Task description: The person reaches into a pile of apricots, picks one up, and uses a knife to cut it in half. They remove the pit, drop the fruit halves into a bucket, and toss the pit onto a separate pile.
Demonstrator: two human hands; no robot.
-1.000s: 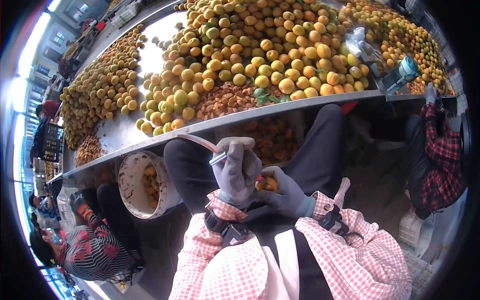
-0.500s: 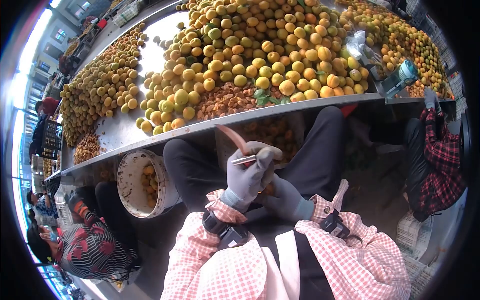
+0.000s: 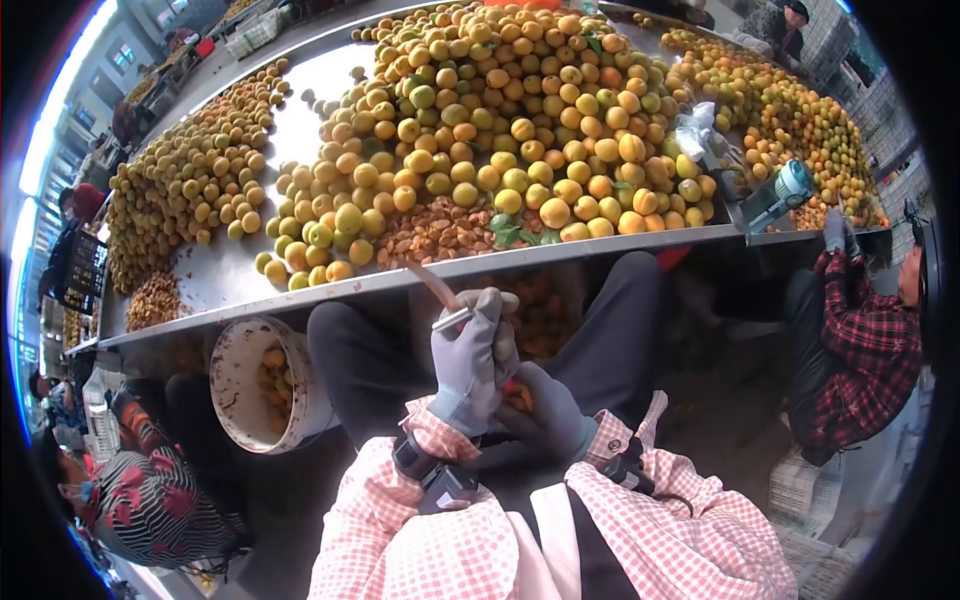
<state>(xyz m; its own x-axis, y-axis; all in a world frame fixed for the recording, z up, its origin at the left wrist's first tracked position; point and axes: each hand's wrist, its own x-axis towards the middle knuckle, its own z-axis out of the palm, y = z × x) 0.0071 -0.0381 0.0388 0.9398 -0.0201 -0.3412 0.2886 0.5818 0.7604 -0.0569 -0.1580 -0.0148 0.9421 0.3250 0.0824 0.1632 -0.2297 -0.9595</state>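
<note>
My left hand (image 3: pixel 470 355), in a grey glove, is closed around a small knife (image 3: pixel 433 288) with a curved blade that points up and away to the left. Just below it, my gloved right hand (image 3: pixel 552 408) is wrapped round an orange apricot (image 3: pixel 519 397), largely covered by the fingers. Both hands are close together over my lap. Beyond them, a heap of yellow-orange apricots (image 3: pixel 540 140) covers the metal table (image 3: pixel 330 292). Brown apricot pits (image 3: pixel 435 232) lie in a pile by its near edge, beside some green leaves (image 3: pixel 510 232).
A stained white bucket (image 3: pixel 235 400) with apricots inside stands left of my knee. Under the table are more apricots (image 3: pixel 540 318). A clear bottle (image 3: pixel 778 198) and plastic bag (image 3: pixel 695 130) lie at the right. Co-workers sit on both sides, one in a plaid shirt (image 3: pixel 868 365).
The view has shifted, so table and bucket sit lower and further left. My left hand has turned a little, and more of the apricot in my right hand now shows.
</note>
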